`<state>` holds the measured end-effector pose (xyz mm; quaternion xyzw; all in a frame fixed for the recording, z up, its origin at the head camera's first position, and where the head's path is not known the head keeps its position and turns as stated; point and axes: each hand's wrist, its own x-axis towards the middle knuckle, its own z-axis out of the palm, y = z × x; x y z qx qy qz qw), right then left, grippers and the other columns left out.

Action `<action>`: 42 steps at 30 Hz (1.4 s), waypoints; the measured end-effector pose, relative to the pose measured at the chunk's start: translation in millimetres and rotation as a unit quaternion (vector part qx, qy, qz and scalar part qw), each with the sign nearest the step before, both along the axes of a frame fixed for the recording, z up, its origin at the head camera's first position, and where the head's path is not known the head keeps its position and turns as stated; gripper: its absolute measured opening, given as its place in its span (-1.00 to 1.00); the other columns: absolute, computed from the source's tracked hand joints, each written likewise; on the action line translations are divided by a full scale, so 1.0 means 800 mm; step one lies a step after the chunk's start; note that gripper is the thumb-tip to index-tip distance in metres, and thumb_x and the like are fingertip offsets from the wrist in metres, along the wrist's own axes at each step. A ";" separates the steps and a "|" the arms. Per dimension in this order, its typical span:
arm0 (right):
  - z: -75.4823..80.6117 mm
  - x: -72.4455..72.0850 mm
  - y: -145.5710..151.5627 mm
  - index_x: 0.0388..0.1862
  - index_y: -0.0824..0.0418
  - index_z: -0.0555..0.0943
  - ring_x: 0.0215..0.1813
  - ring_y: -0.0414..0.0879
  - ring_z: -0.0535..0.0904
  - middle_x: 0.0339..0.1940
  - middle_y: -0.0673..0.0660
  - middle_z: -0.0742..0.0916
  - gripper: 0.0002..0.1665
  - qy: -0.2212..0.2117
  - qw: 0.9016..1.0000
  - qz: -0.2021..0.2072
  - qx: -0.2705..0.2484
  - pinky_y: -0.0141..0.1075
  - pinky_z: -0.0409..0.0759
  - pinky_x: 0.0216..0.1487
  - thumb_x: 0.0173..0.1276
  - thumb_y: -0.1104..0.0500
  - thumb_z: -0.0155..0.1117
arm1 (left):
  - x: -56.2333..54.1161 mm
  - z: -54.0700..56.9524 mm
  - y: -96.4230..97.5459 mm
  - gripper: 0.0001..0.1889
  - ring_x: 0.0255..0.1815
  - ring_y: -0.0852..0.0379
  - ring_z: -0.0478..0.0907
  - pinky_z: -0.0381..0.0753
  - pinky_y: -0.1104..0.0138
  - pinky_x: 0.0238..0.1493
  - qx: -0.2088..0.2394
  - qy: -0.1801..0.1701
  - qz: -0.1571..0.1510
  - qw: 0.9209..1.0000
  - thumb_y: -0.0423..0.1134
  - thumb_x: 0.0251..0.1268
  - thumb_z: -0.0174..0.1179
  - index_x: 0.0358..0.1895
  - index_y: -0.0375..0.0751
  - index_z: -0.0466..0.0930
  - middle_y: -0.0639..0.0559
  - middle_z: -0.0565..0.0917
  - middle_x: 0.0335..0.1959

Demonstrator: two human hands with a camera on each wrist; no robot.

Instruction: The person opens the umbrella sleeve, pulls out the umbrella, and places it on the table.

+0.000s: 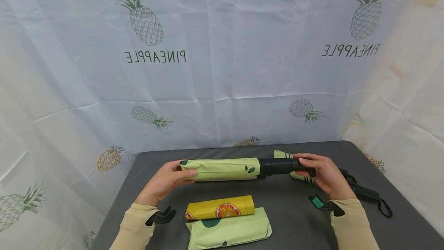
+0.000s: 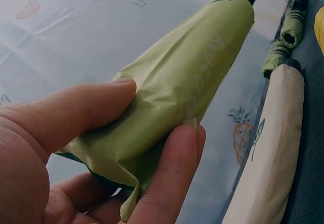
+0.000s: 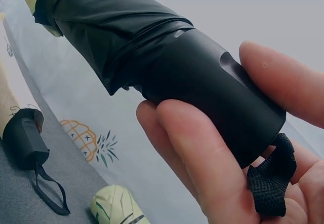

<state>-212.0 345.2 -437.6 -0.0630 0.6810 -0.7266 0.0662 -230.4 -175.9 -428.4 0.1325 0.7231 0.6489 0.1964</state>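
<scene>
A folded black umbrella (image 1: 277, 166), partly inside a light green sleeve (image 1: 222, 169) with dark leaf prints, is held level above the table by both hands. My left hand (image 1: 164, 182) pinches the sleeve's far left end between thumb and fingers. In the left wrist view, that end of the sleeve (image 2: 167, 92) looks flattened and loose. My right hand (image 1: 324, 174) grips the umbrella's black handle (image 3: 217, 92), with thumb and fingers on opposite sides. A black wrist strap (image 3: 273, 178) hangs from the handle end against the palm.
On the grey table (image 1: 295, 219), a yellow sleeve (image 1: 222, 207) with orange-slice print lies against a light green sleeve (image 1: 230, 230). At right lies another umbrella (image 1: 367, 194) with a strap. A beige-covered umbrella (image 2: 276, 138) lies behind the held one. A pineapple-print curtain (image 1: 225, 68) hangs behind.
</scene>
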 end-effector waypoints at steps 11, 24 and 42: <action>0.001 0.002 0.008 0.22 0.02 0.80 0.12 -0.24 0.77 0.14 -0.23 0.71 -0.68 -0.011 1.000 -0.008 -0.013 -0.19 0.86 0.14 0.73 0.22 0.18 | -0.001 -0.001 -0.002 -0.41 0.18 0.02 0.73 0.65 -0.13 0.47 0.003 0.001 -0.003 1.000 -0.19 0.55 0.38 0.47 -0.42 0.47 -0.06 0.69 0.18; 0.004 0.004 0.021 0.23 0.01 0.80 0.12 -0.23 0.77 0.16 -0.24 0.70 -0.65 -0.015 1.000 -0.003 -0.027 -0.24 0.86 0.15 0.75 0.23 0.12 | 0.000 0.000 -0.002 -0.41 0.17 0.03 0.73 0.66 -0.12 0.47 0.004 -0.002 0.005 1.000 -0.18 0.55 0.38 0.46 -0.44 0.47 -0.06 0.69 0.17; 0.002 0.008 0.038 0.25 0.06 0.79 0.12 -0.21 0.79 0.15 -0.24 0.72 -0.64 -0.016 0.999 0.003 -0.044 -0.26 0.86 0.11 0.76 0.25 0.09 | -0.001 -0.002 -0.003 -0.40 0.18 0.02 0.73 0.64 -0.13 0.49 -0.002 -0.002 0.006 1.000 -0.15 0.55 0.38 0.47 -0.42 0.47 -0.10 0.69 0.20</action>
